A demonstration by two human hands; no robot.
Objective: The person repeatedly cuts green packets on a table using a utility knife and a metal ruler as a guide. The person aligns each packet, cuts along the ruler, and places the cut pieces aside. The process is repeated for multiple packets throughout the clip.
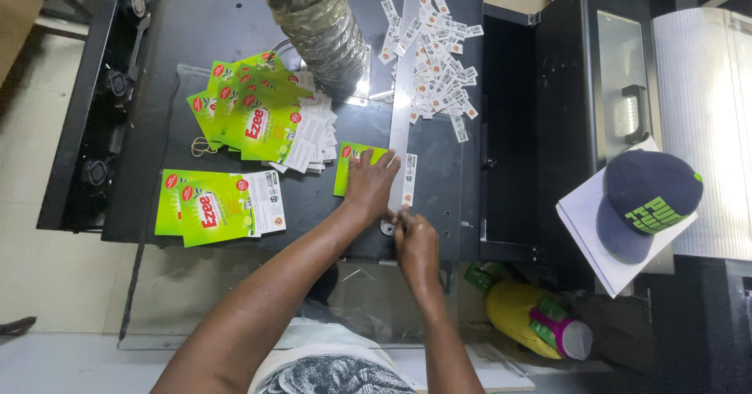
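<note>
Left hand (370, 181): flat, fingers spread, pressing a green printed pouch (354, 167) against the near-left edge of the long metal bar (405, 88); nothing gripped, only held down.
Right hand (415, 241): near edge of the desk (196, 18), fingers pinched at the near end of a narrow white strip (409, 181) lying along the bar; thumb hidden, so firmness of hold not to be told.

Risks, as judgement: pouch likely to skew under the bar should the pressing palm slide on the glossy film; fingers close to the bar edge, so nipping possible if it is a blade or clamp; strip liable to tear or flutter off, being thin and light; loose heap of white tags (439, 57) far right of the bar apt to scatter from any draught out of the foil duct (317, 18); fanned stack of pouches (258, 112) already slumping, prone to slide.

Materials and shapes: pouches flat, rectangular, glossy green with white panels; 2nd pile of pouches (215, 206) near left, squarer; desk dark, matt, smooth; bar straight, bright, brushed metal; duct crinkled silver foil, ribbed, cylindrical; dark cap (646, 202) soft fabric, rounded, on white paper sheets (587, 229) at right; black machine housing (580, 88) hard, boxy; yellow bottle (533, 316) rounded plastic, near right.
</note>
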